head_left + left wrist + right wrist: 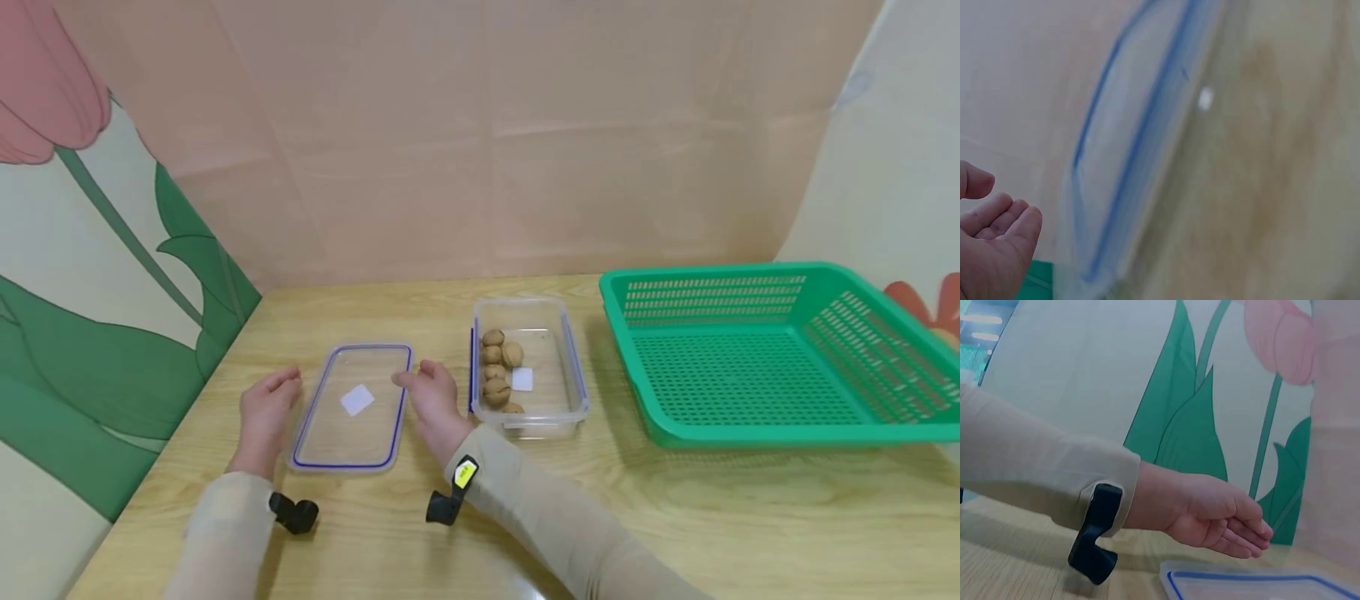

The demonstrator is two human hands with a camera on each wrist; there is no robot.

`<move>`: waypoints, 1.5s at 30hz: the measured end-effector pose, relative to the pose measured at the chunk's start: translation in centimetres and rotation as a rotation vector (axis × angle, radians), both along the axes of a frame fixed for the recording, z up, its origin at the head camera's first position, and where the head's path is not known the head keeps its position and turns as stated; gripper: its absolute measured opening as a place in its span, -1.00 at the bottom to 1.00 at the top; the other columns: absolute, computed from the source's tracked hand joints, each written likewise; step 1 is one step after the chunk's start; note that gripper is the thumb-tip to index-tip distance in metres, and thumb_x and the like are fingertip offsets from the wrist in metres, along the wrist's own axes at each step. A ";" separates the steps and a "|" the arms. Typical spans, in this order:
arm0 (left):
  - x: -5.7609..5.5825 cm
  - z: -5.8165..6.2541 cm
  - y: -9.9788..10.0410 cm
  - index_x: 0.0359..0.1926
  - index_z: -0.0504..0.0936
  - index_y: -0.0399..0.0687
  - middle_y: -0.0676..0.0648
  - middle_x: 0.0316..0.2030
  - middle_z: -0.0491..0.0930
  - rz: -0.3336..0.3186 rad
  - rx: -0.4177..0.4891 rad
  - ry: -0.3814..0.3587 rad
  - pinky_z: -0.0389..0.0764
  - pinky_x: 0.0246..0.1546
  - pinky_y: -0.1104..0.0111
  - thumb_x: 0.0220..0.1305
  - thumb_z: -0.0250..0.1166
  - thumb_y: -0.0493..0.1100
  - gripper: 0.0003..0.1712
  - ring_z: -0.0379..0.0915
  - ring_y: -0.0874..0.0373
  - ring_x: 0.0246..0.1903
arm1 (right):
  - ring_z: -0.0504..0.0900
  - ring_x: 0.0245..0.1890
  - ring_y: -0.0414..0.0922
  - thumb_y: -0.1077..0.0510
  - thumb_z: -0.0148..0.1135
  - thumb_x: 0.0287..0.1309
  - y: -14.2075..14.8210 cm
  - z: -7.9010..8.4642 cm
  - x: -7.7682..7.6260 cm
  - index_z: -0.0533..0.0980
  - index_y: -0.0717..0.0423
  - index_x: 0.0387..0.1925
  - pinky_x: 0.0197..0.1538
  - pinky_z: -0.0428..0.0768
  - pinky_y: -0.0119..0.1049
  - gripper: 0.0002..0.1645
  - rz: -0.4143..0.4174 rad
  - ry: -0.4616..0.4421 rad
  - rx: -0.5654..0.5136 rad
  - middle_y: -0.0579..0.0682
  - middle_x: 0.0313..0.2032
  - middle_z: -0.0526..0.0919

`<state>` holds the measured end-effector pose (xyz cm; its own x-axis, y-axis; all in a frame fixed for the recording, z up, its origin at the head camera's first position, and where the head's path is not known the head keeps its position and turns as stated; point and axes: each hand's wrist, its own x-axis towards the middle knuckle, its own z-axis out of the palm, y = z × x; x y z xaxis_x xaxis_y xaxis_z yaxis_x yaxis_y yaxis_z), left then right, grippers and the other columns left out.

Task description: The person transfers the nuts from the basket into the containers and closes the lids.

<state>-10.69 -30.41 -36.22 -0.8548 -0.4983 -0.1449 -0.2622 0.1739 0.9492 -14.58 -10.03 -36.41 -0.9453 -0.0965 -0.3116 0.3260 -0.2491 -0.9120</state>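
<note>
A clear plastic lid (378, 429) with a blue seal and a white square label lies flat on the table between the hands. My left hand (264, 412) hovers at its left side, fingers loosely bent, holding nothing. Over the lid's right edge reaches the thumb of my right hand (437, 404); whether it touches the lid I cannot tell. The right hand also holds nothing. Just right of it stands a clear food container (583, 408) with several walnuts (496, 392) along its left side. The right wrist view shows the left hand (1219, 515) above the lid (1260, 587).
A large green plastic basket (750, 435) occupies the right part of the wooden table (517, 500). Behind the table hangs a pinkish-beige sheet (450, 150). A wall with painted flowers (75, 358) borders the left side.
</note>
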 end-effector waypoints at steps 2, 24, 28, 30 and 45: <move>0.0 -0.7 -0.5 0.31 0.24 -0.20 -0.18 0.30 0.25 0.006 0.013 -0.033 0.32 0.25 0.34 0.31 0.00 -0.21 -0.46 0.21 0.00 0.26 | 0.31 0.23 0.14 0.25 0.30 -0.07 -0.1 -0.7 -0.1 0.27 0.29 0.22 0.29 0.31 -0.05 -0.24 -0.020 -0.002 0.017 0.24 0.23 0.32; -1.6 -2.8 -1.8 0.28 0.30 -0.08 -0.06 0.26 0.34 0.032 0.274 -0.160 0.41 0.15 0.48 0.34 0.07 -0.21 -0.50 0.35 0.25 0.08 | 0.47 0.11 0.08 0.46 0.09 0.00 -2.2 -3.3 -1.5 0.52 0.24 0.02 0.17 0.48 -0.16 -0.52 -0.072 0.014 0.174 0.19 0.03 0.56; -1.5 -2.4 -1.7 0.23 0.36 -0.11 0.16 -0.17 0.62 0.027 0.315 -0.125 0.52 -0.09 0.61 0.29 0.13 -0.27 -0.52 0.46 0.39 -0.18 | 0.43 0.16 0.07 0.44 0.07 0.02 -2.0 -3.4 -1.6 0.51 0.18 0.04 0.20 0.44 -0.16 -0.51 -0.074 0.016 0.166 0.16 0.08 0.54; -1.4 -1.8 -1.5 0.12 0.50 -0.03 0.28 -0.38 0.61 0.015 0.360 -0.097 0.54 -0.20 0.63 0.27 0.15 -0.29 -0.62 0.48 0.42 -0.28 | 0.43 0.16 0.05 0.42 0.07 0.04 -1.7 -3.2 -1.6 0.52 0.14 0.05 0.20 0.45 -0.17 -0.52 -0.077 0.027 0.158 0.14 0.08 0.54; 0.1 3.9 2.6 -0.39 0.72 -0.11 0.00 -0.39 0.64 -0.200 0.770 0.290 0.57 -0.31 0.57 0.24 0.07 -0.45 -0.69 0.51 0.26 -0.38 | 0.43 -0.44 -0.24 0.37 0.07 0.10 4.4 4.6 -1.6 0.50 0.08 0.09 -0.39 0.48 -0.45 -0.52 -0.007 0.157 0.009 -0.05 -0.35 0.55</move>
<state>-10.62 -27.79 -32.32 -0.9720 -0.1860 -0.1434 -0.0233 -0.5314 0.8468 -16.22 -5.59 -31.85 -0.9830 -0.0878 -0.1611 0.1779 -0.2422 -0.9538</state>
